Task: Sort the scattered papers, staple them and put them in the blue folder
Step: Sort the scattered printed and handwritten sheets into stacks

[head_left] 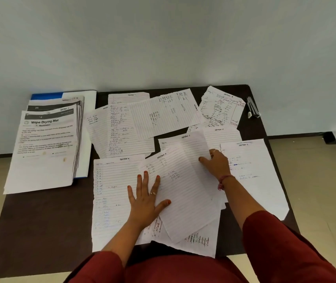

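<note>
Office: dark desk (40,211), stapler (252,108).

blue folder (46,96): mostly under printed stack (44,152) | handwriting on papers (122,127): illegible

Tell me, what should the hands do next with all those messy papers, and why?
Probably slide the tilted top sheet free and set it aside to start a pile. The left hand lies flat on it and the right hand presses the sheets beside it, while the papers overlap unsorted, and the stapler and blue folder sit untouched.
</note>
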`<action>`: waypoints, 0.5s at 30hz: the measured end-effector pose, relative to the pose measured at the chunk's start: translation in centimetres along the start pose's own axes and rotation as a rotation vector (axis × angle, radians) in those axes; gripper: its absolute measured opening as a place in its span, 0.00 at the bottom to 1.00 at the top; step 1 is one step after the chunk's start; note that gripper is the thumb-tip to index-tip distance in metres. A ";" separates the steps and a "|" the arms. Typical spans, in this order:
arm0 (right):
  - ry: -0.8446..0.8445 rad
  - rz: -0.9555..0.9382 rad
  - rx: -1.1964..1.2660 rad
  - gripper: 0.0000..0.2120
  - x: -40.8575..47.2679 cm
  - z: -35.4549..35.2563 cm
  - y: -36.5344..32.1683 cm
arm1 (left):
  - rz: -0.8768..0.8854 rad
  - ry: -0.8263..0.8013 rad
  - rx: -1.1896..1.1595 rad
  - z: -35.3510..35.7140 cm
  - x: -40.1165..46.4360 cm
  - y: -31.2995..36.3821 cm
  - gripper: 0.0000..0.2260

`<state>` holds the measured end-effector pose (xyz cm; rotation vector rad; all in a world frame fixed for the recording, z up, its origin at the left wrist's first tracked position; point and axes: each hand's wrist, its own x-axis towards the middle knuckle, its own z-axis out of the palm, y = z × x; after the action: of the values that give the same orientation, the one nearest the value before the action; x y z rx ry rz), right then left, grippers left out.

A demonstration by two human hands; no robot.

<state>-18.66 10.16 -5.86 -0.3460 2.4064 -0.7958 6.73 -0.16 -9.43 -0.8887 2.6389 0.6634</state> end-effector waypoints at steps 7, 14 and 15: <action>0.095 -0.135 0.111 0.11 -0.4 -2.6 -1.7 | 0.002 0.006 -0.047 -0.3 -0.1 0.0 0.41; 0.285 -0.355 0.060 0.13 -1.3 -8.4 -6.0 | -0.029 -0.008 -0.069 -1.1 0.1 0.4 0.48; 0.310 -0.385 0.026 0.12 -1.5 -9.1 -6.6 | -0.036 0.002 -0.076 -1.3 0.1 0.4 0.49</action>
<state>-22.45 9.76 4.88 -0.7385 2.6507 -1.1189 6.25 -0.55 -8.24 -0.9565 2.6082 0.7588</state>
